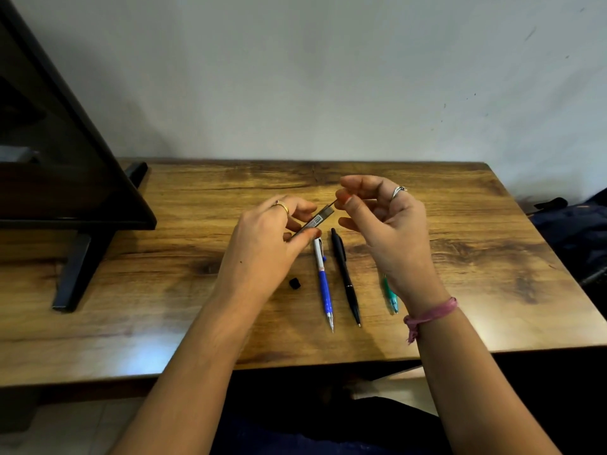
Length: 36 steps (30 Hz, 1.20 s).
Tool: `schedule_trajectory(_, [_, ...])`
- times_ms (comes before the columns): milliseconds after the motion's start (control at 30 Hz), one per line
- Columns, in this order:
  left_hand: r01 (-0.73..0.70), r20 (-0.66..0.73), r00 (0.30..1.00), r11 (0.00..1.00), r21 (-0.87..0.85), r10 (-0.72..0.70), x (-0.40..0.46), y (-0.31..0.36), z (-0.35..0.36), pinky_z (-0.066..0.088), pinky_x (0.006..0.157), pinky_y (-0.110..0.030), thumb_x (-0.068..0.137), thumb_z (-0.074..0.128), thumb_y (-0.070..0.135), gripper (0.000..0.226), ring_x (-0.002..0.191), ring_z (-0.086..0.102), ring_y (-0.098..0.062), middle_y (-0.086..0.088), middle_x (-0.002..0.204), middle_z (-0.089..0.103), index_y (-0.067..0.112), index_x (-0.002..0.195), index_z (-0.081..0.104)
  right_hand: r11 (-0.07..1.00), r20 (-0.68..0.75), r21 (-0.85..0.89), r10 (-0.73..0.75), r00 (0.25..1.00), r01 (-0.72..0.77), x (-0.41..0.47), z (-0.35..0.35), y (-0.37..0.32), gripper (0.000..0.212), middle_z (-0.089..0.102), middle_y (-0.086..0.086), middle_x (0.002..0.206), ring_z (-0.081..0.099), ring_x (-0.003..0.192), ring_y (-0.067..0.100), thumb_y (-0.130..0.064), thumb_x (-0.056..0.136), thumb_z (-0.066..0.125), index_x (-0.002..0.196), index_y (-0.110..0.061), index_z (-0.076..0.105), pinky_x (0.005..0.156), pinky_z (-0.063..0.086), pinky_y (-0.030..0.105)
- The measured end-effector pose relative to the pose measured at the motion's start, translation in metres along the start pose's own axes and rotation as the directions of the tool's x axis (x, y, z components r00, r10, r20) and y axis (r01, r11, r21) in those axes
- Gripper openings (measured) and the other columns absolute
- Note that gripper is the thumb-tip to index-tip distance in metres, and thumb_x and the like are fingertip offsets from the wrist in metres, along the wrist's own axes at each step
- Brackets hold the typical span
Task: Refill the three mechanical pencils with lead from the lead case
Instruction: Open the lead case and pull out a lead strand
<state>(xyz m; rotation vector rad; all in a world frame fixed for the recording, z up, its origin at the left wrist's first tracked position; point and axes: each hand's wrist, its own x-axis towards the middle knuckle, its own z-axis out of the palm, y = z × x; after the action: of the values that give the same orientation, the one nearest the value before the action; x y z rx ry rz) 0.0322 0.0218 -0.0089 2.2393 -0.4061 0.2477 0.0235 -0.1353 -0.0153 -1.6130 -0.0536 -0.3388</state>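
Note:
My left hand grips a slim dark lead case above the table, its open end tilted up to the right. My right hand pinches a thin lead between thumb and forefinger where it sticks out of the case mouth. On the wooden table lie three mechanical pencils side by side, tips toward me: a blue and white one, a black one and a green one, the last partly hidden under my right wrist. A small black cap lies left of the blue pencil.
A dark monitor on a black stand fills the left side of the table. A dark bag sits beyond the table's right edge. A pale wall rises behind the table.

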Motion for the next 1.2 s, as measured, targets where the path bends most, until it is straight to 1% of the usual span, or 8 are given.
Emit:
schedule_trajectory(300, [0.041,-0.006,0.999,0.996,-0.077,-0.042,0.001,-0.003,0.004,0.050,0.069,-0.007,0.078,0.077,0.018,0.032,0.079,0.061,0.005,0.014,0.091,0.062,0.021,0.108,0.068,0.999,-0.077,0.048,-0.019,0.997,0.022,0.001,0.003,0.002,0.023,0.075,-0.001,0.091,0.073,0.088,0.020,-0.007,0.082,0.064,0.097,-0.023,0.070,0.078,0.058,0.033])
schedule_trajectory(467, [0.049,-0.002,0.999,0.995,-0.088,-0.049,0.001,-0.002,0.004,0.051,0.068,-0.008,0.078,0.078,0.018,0.032,0.079,0.062,0.004,0.011,0.092,0.065,0.020,0.108,0.068,1.000,-0.095,-0.002,-0.023,0.995,0.023,0.001,0.006,0.001,0.022,0.073,0.001,0.092,0.071,0.089,0.024,-0.007,0.080,0.065,0.093,-0.025,0.070,0.081,0.058,0.042])
schedule_trajectory(567, [0.058,0.001,0.998,0.995,-0.079,-0.058,0.000,-0.001,0.004,0.053,0.067,-0.011,0.078,0.077,0.019,0.031,0.079,0.063,0.001,0.011,0.092,0.065,0.022,0.108,0.068,1.000,-0.089,0.013,0.001,0.996,0.000,0.000,0.008,0.002,0.023,0.071,0.001,0.090,0.069,0.084,0.018,-0.003,0.082,0.064,0.091,-0.023,0.070,0.080,0.057,0.039])
schedule_trajectory(700, [0.060,0.001,0.998,0.995,-0.078,-0.060,0.000,-0.001,0.003,0.053,0.067,-0.011,0.079,0.076,0.020,0.029,0.079,0.063,0.002,0.013,0.091,0.065,0.023,0.107,0.068,0.992,-0.083,0.105,0.083,0.993,-0.074,0.000,0.009,0.004,0.025,0.069,-0.007,0.082,0.067,0.080,0.010,0.003,0.085,0.063,0.089,-0.021,0.070,0.073,0.056,0.028])
schedule_trajectory(833, [0.057,-0.004,0.998,0.997,-0.060,-0.057,-0.001,-0.001,0.001,0.054,0.068,-0.015,0.081,0.074,0.018,0.027,0.081,0.062,0.000,0.011,0.093,0.064,0.024,0.107,0.068,0.978,-0.057,0.147,0.160,0.986,-0.150,0.001,0.004,0.006,0.021,0.071,-0.008,0.079,0.069,0.080,0.009,0.001,0.088,0.062,0.093,-0.018,0.071,0.069,0.055,0.024])
schedule_trajectory(933, [0.021,-0.013,1.000,1.000,0.007,-0.021,-0.001,-0.001,-0.003,0.045,0.070,-0.010,0.083,0.071,0.017,0.022,0.083,0.057,0.000,0.012,0.093,0.058,0.024,0.104,0.069,0.932,0.009,0.209,0.301,0.954,-0.296,0.000,-0.001,0.008,0.018,0.074,-0.001,0.084,0.070,0.080,0.014,-0.001,0.091,0.059,0.093,-0.014,0.071,0.068,0.055,0.024])
schedule_trajectory(1033, [-0.051,-0.045,0.997,0.994,0.097,0.056,0.000,-0.001,-0.006,0.047,0.082,-0.023,0.084,0.068,0.012,0.020,0.092,0.056,-0.014,0.007,0.097,0.057,0.020,0.102,0.070,0.837,0.132,0.291,0.444,0.886,-0.463,-0.003,-0.005,0.008,0.016,0.075,0.010,0.088,0.073,0.083,0.019,0.000,0.091,0.058,0.096,-0.006,0.071,0.069,0.058,0.024])
schedule_trajectory(1200, [-0.155,-0.006,0.987,0.953,0.261,0.162,0.003,-0.001,-0.008,0.027,0.085,-0.014,0.080,0.069,0.003,0.024,0.096,0.047,-0.018,0.001,0.095,0.057,0.013,0.101,0.072,0.759,0.229,0.356,0.494,0.838,-0.545,-0.006,-0.007,0.005,0.017,0.075,0.017,0.093,0.074,0.084,0.021,0.008,0.088,0.057,0.098,0.001,0.070,0.070,0.059,0.025])
